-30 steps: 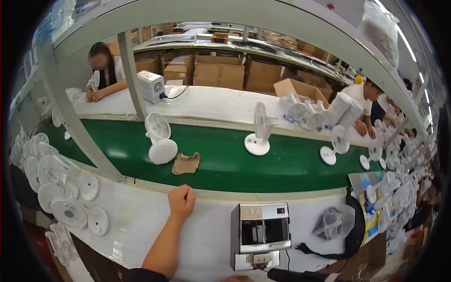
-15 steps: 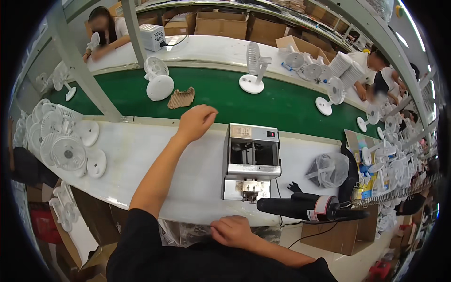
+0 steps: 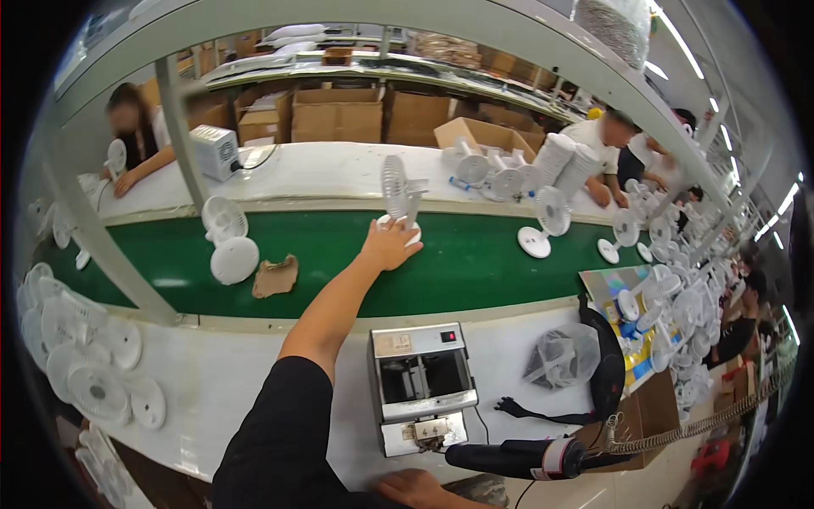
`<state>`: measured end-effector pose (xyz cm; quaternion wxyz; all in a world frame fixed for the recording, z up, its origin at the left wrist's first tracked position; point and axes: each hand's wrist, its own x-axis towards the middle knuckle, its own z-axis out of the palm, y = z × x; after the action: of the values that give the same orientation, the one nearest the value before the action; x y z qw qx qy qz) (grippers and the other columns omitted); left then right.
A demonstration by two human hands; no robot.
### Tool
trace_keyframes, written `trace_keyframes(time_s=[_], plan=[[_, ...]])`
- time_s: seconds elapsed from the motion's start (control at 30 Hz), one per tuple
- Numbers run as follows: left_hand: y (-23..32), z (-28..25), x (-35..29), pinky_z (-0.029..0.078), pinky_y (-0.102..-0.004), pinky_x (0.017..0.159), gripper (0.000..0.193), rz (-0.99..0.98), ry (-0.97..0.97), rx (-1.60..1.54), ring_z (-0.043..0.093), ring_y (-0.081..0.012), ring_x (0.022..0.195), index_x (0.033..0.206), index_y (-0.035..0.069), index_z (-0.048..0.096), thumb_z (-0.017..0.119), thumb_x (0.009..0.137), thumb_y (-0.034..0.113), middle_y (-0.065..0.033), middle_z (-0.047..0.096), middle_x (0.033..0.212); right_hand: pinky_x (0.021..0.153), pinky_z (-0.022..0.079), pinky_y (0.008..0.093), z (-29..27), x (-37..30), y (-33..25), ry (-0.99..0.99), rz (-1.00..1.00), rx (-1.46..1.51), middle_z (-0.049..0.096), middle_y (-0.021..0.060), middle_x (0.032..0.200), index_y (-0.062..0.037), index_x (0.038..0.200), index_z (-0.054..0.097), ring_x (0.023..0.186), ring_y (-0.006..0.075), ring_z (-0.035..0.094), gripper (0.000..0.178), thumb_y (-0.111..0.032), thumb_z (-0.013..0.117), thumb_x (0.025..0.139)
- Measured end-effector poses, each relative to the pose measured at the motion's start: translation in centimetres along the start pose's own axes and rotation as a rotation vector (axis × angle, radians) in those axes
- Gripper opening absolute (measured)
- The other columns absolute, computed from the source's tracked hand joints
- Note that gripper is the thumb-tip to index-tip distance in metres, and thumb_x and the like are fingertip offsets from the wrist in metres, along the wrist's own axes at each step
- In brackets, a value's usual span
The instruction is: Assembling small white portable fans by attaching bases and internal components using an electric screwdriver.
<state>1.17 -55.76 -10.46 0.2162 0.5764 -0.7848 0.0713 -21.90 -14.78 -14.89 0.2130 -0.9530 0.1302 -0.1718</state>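
Reaching out, my left hand spreads over the round base of the small white plastic desk fan on the green conveyor belt (top-heavy; a nudge could tip it); right hand rests flat on the white tabletop.

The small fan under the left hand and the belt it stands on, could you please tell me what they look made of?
Small fan: seemingly white moulded plastic, matte, with a thin slatted grille. The left hand rests on its round base. Belt: smooth green rubber or vinyl, judging by its soft sheen and seamless surface.

L hand on fan base — green belt
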Motion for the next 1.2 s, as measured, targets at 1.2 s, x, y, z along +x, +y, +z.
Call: trace_keyframes(time_s=[1.2], plan=[[26.7, -23.9, -42.4, 0.051, -0.0255, 0.076, 0.042, -1.064, 0.001, -1.634, 0.061, -0.0189, 0.089, 0.124, -0.004, 0.052, 0.063, 0.087, 0.011, -0.0173, 0.062, 0.108, 0.054, 0.046, 0.0226, -12.7, -1.7, -7.9, -0.220, 0.911, 1.243, 0.061, 0.0083, 0.077, 0.0050, 0.106, 0.061, 0.060, 0.0132, 0.055, 0.027, -0.018, 0.058, 0.093]])
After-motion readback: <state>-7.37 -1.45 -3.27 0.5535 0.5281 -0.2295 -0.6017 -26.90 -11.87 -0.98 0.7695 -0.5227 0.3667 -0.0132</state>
